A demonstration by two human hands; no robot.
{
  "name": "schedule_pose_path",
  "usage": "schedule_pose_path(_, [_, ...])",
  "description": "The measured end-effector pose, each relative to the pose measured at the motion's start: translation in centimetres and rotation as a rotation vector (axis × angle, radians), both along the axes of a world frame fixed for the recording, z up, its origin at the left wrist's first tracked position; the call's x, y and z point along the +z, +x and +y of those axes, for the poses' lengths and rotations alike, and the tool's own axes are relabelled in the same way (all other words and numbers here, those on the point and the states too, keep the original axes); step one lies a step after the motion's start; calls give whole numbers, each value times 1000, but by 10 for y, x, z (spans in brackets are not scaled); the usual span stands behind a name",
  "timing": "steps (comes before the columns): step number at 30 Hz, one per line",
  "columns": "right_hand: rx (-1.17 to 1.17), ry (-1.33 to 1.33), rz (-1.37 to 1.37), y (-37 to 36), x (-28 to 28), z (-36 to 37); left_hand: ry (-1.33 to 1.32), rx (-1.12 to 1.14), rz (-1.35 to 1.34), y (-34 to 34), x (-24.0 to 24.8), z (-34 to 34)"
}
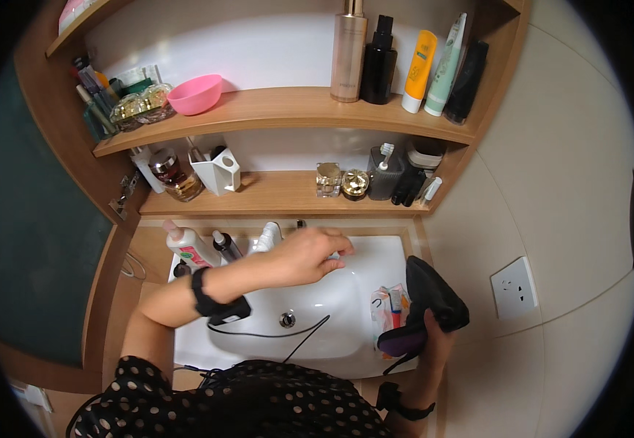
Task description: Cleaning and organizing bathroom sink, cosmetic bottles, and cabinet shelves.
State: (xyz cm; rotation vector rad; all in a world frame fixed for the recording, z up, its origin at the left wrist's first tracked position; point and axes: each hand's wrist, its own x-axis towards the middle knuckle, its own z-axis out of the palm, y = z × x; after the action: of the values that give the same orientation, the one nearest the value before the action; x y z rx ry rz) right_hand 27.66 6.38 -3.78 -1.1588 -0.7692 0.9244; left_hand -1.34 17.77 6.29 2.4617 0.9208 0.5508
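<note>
My left hand [310,255] reaches across over the sink with its fingers curled. A small pale bluish bit shows between thumb and fingers, too hidden to name. My right hand [437,334] grips a black bag-like thing [434,296] with a purple patch on its lower side, held above the sink's right edge. Beside it, a clear pinkish packet [386,314] with a blue-and-red slim item in it lies on the right of the white sink [331,350]. Behind my left forearm stand a white pump bottle [189,247] and a dark bottle [226,246].
Wooden shelves [280,109] above hold bottles, tubes, a pink bowl [196,95], a white holder [217,171] and a dark cup [385,175] with a toothbrush. A black cable [258,334] crosses the basin by the drain [287,319]. A socket [514,287] is on the right wall.
</note>
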Motion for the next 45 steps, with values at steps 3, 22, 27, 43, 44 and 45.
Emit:
schedule_pose_path(3, [83,40,24,-6,6,-1,-45,165,260,19,-107,43])
schedule_pose_path(22, [167,-29,29,16,-38,16,18,248,418,83,-202,88])
schedule_pose_path(27, [312,101,201,-1,-32,15,-306,364,-332,70,-146,39])
schedule_pose_path(43, [-9,490,-1138,-112,22,-11,-510,427,-1018,15,-99,-73])
schedule_pose_path(44, [-16,516,-1143,-129,23,-22,-520,447,-1090,16,-100,-80])
schedule_pose_path(45, [31,540,-1114,-128,25,-26,-463,403,-1050,7,-95,-91])
